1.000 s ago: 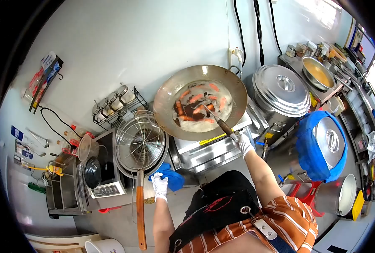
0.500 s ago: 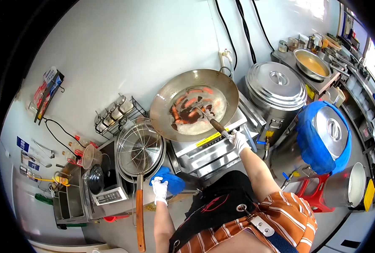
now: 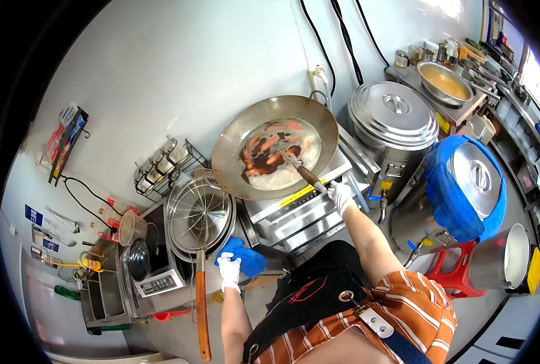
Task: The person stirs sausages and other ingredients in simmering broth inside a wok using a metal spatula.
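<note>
My right hand point(image 3: 341, 197), in a white glove, is closed round the end of a wooden-handled utensil point(image 3: 307, 174) whose tip reaches into a large wok point(image 3: 228, 136). Reddish sausage-like pieces point(image 3: 270, 143) and dark bits float in foamy liquid inside the wok. In a white glove too, my left hand point(image 3: 228, 269) is closed on a blue cloth point(image 3: 249, 259). Just left of that hand, a wire strainer point(image 3: 198, 206) with a long wooden handle rests over metal bowls.
A lidded steel pot point(image 3: 393, 118) stands right of the wok. Beyond it are a pot wrapped in blue point(image 3: 476, 182), a red stool point(image 3: 455, 273) and a bowl of yellowish liquid point(image 3: 444, 83). A jar rack point(image 3: 171, 164) and an induction cooker point(image 3: 159, 283) are at left.
The view has shifted, so the wok sits further left. My right hand and the utensil have moved slightly, and the pieces in the liquid have shifted. My left hand stays at the cloth.
</note>
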Demonstrator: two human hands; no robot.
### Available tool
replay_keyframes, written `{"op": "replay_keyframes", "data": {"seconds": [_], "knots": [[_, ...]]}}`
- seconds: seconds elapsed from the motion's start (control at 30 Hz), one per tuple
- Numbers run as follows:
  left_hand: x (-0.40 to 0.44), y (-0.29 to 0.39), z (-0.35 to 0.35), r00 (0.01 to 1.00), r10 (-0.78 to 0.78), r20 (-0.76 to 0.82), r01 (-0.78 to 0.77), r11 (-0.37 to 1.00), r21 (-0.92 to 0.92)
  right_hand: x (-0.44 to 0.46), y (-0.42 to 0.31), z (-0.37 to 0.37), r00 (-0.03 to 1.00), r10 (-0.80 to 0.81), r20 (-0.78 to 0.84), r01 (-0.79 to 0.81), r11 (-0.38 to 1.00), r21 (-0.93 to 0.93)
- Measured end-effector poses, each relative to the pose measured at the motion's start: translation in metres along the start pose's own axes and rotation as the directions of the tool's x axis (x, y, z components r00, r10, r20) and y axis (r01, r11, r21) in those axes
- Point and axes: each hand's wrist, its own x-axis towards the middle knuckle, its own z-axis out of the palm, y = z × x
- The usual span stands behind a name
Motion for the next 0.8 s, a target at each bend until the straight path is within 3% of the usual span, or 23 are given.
{"op": "replay_keyframes", "data": {"seconds": [0.33, 0.6, 0.8], "knots": [[-0.005, 0.013, -0.005, 0.999, -0.031, 0.017, 0.032, 0.999, -0.017, -0.012, -0.006, 0.001, 1.0, 0.002, -0.008, -0.002, 1.0, 0.016], [-0.004, 0.011, -0.004, 1.0, -0.016, 0.024, 0.017, 0.999, -0.028, 0.017, 0.014, -0.001, 0.984, -0.152, -0.091, 0.128, 0.965, -0.227], [-0.008, 0.019, -0.007, 0.999, -0.003, 0.042, 0.008, 0.995, -0.1, 0.031, 0.019, -0.006, 0.991, -0.121, -0.051, 0.103, 0.956, -0.273]]}}
